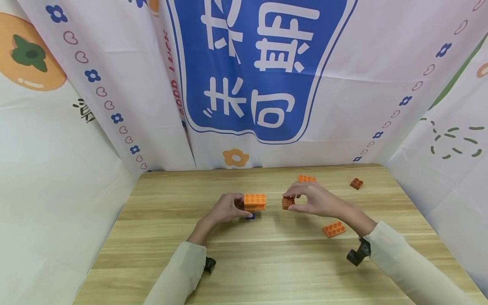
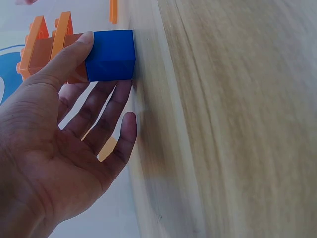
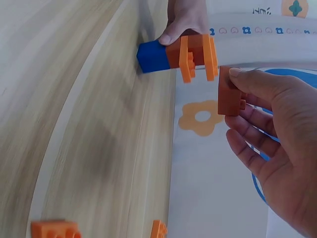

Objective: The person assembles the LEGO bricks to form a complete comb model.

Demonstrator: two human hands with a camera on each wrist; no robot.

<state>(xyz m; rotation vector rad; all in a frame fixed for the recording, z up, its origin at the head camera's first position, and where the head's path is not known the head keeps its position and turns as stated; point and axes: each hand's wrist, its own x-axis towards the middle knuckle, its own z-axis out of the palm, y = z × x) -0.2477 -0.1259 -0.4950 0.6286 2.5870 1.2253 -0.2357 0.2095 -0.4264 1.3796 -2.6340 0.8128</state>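
My left hand (image 1: 225,208) grips a stack of toy building bricks by its lower part, thumb on the near side and fingers behind. At the stack's foot is a blue block (image 2: 111,55); above it brown bricks alternate with two thin orange plates, one of them the studded top plate (image 1: 254,198). To the right, my right hand (image 1: 316,200) pinches a brown brick (image 3: 229,91) between thumb and fingers. In the right wrist view its studs face the palm side. A small gap separates this brick from the stack.
On the wooden table (image 1: 267,271), one loose orange plate (image 1: 334,229) lies below the right wrist and another orange plate (image 1: 306,178) behind the right hand. A brown brick (image 1: 356,183) sits at the back right. Printed cloth (image 1: 343,123) hangs along the back and sides.
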